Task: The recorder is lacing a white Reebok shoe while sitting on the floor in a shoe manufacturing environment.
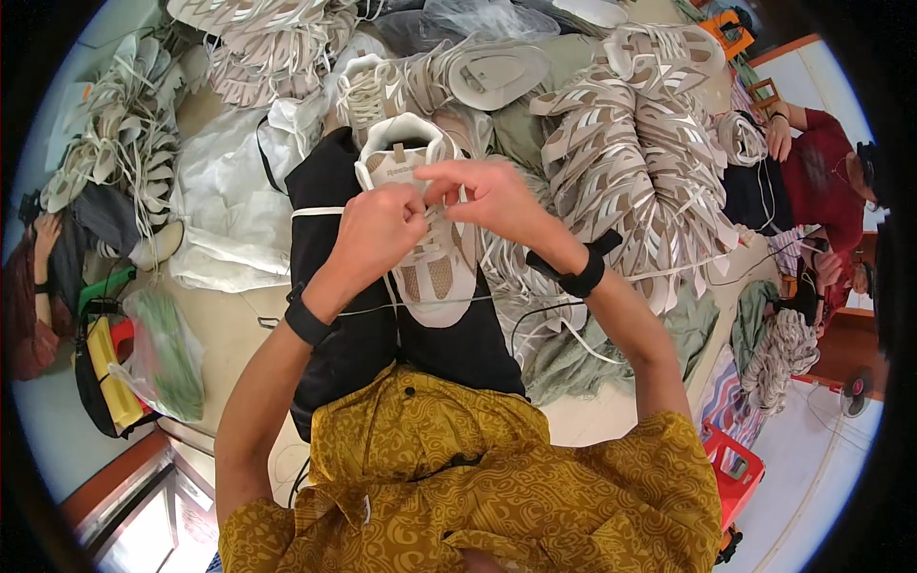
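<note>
A beige and white sneaker (436,282) rests on my lap between my black-trousered thighs, its toe toward me. Part of its lacing shows below my hands. My left hand (380,229) is closed over the left side of the shoe's throat. From that hand a pale shoelace (318,211) stretches leftward across my thigh. My right hand (489,199) is beside it over the tongue, thumb and bent fingers drawn together. Its fingertips come close to my left hand, and whatever they pinch is too small to make out.
Piled shoe uppers (640,162) lie to the right, with more stacked at the far left (277,48). A white sack (224,205) lies left of my leg. A thin cable crosses my lap. Other people sit at both sides; a red plastic stool (731,473) stands at lower right.
</note>
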The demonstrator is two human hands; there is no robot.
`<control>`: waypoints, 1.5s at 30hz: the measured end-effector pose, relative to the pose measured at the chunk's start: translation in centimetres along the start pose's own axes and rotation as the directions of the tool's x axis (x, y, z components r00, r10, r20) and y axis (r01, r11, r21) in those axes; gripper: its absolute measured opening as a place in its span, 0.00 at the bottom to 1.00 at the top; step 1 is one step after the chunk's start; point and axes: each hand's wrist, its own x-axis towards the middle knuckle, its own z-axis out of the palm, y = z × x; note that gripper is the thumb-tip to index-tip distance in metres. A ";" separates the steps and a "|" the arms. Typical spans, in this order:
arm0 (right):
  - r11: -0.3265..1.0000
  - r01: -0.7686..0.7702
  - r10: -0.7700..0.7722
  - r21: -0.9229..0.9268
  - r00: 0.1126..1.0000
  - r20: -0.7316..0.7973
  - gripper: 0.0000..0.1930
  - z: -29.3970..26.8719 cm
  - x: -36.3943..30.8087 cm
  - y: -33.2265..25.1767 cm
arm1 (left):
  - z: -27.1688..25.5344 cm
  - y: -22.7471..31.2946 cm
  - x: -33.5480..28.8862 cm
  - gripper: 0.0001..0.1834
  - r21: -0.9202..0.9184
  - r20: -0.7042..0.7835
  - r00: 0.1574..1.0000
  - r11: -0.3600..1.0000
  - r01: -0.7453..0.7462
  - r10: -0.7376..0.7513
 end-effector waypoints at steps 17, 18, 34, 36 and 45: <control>0.861 0.179 -0.232 -0.476 0.971 -0.056 0.25 2.0 0.7 -0.5 | 0.6 0.1 -0.8 0.05 0.506 -0.138 0.887 0.801 -0.319 0.440; 0.863 0.182 -0.233 -0.472 0.971 -0.052 0.25 2.0 0.8 -0.5 | 0.8 0.0 -0.5 0.05 0.453 -0.219 0.847 0.819 -0.352 0.485; 0.947 -0.109 0.117 -0.302 0.993 0.008 0.25 -0.2 -2.1 -1.3 | 2.6 0.1 -1.4 0.08 0.040 -0.307 0.937 0.986 -0.160 0.165; 0.982 -0.157 0.148 -0.102 0.984 -0.095 0.25 -0.3 -1.9 -0.8 | 3.4 0.1 -1.1 0.08 0.149 -0.298 0.940 0.981 -0.127 0.167; 0.983 -0.179 0.181 0.029 0.978 -0.099 0.24 0.9 -1.3 -0.5 | 4.1 0.3 -0.6 0.06 0.345 -0.202 0.974 0.938 -0.026 0.101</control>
